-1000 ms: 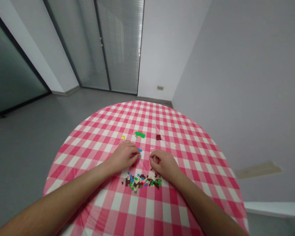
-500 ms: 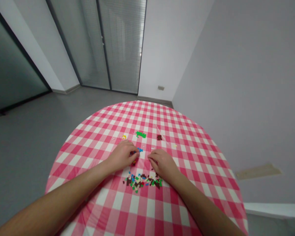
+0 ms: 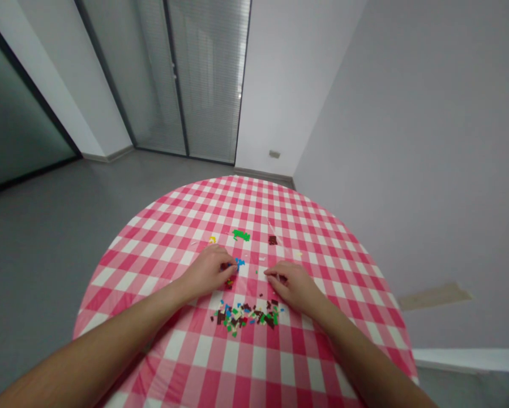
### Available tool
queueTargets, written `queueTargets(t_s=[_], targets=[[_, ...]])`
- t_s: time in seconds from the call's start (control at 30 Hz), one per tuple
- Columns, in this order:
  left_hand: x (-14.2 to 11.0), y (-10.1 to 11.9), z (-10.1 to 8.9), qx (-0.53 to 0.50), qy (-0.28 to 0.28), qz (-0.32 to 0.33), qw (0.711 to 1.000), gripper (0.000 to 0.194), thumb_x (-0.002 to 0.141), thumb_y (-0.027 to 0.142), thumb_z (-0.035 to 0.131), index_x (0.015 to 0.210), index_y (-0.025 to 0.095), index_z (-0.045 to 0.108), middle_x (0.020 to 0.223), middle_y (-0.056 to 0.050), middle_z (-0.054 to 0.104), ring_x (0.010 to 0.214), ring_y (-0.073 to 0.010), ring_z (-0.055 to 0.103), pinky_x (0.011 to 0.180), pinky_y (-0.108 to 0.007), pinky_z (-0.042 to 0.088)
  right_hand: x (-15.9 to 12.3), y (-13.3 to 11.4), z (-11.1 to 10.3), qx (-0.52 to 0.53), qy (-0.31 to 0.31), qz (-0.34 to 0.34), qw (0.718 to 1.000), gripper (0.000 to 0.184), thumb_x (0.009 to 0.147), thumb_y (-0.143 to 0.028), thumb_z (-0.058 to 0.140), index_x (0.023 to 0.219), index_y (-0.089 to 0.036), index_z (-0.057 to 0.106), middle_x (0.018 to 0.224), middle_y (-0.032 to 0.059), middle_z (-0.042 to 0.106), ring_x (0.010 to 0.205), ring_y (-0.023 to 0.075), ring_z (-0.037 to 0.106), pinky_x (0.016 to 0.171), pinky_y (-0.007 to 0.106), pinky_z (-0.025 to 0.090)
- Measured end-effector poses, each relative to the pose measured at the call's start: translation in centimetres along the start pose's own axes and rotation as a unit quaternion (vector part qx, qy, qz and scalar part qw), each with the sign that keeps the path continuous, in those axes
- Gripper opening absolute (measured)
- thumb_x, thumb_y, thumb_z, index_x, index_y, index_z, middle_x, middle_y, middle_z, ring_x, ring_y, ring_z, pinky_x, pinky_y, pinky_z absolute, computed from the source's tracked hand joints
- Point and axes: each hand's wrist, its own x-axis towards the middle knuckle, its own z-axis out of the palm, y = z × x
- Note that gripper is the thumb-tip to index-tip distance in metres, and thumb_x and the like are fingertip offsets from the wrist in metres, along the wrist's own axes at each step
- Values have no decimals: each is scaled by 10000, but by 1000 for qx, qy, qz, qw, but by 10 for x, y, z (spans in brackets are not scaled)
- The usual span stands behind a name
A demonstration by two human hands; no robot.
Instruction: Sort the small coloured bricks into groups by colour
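Head view: your left hand (image 3: 207,272) and right hand (image 3: 294,286) are apart, grip unclear; green bricks (image 3: 241,235) and brown bricks (image 3: 272,240) sit separated, a mixed heap (image 3: 246,317) remaining.

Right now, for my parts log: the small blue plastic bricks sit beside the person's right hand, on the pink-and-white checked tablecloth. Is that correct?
Not quite: the small blue plastic bricks sit beside the fingertips of the left hand, not the right hand, as the head view shows. They do lie on the pink-and-white checked tablecloth.
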Motion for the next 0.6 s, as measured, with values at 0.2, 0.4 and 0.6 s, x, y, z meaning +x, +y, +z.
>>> queueTargets(t_s=[0.2, 0.4, 0.6], targets=[[-1, 0, -2, -22, 0, -9, 1000, 247, 902, 269, 537, 746, 221, 722, 720, -28, 684, 738, -169, 563, 782, -353, 413, 2, 3, -4, 38, -56, 34, 997, 216, 876, -176, 560, 958, -195, 758, 953, 52, 763, 843, 196, 703, 754, 291, 519], [0, 2, -3, -38, 6, -14, 999, 249, 894, 257, 544, 710, 225, 707, 698, -21, 677, 718, -164, 550, 770, -355, 413, 15, 1, 0, -4, -64, 19, 998, 191, 907, -220, 578, 942, -196, 764, 924, 58, 762, 782, 186, 694, 714, 276, 496], [0, 4, -4, -40, 9, -27, 999, 263, 893, 269, 541, 686, 216, 695, 670, -20, 658, 711, -163, 543, 748, -348, 408, 31, -13, 11, -72, -79, -1, 994, 153, 904, -166, 609, 891, -174, 762, 874, 63, 743, 766, 169, 657, 697, 262, 449]])
